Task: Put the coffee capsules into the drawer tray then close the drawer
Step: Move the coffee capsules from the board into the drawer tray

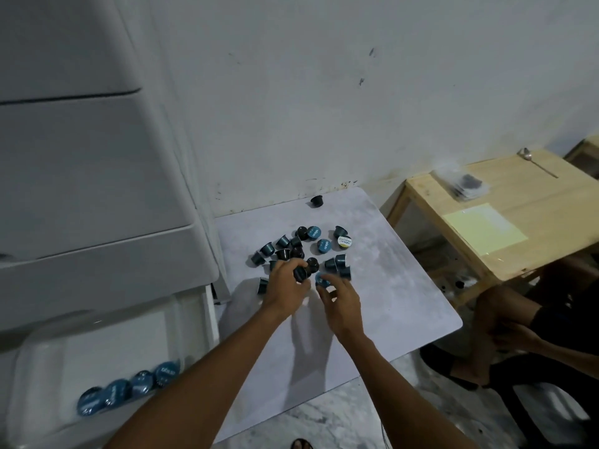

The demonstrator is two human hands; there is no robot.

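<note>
Several dark and teal coffee capsules [324, 246] lie scattered on a low grey table [389, 286]; one lone capsule [317, 200] sits near the wall. My left hand [287, 291] is closed around a dark capsule [300, 273] at the pile's near edge. My right hand [340, 303] pinches a blue-lidded capsule [321, 280] between thumb and fingers. At the lower left an open white drawer holds a clear tray [42, 377] with several blue-lidded capsules [129, 387] in a row along its near side.
A white plastic drawer cabinet [81, 189] rises on the left beside the table. A wooden table [518, 215] with a spoon, a plastic packet and yellow paper stands at the right. Another person's legs and hands [518, 335] are at the right edge.
</note>
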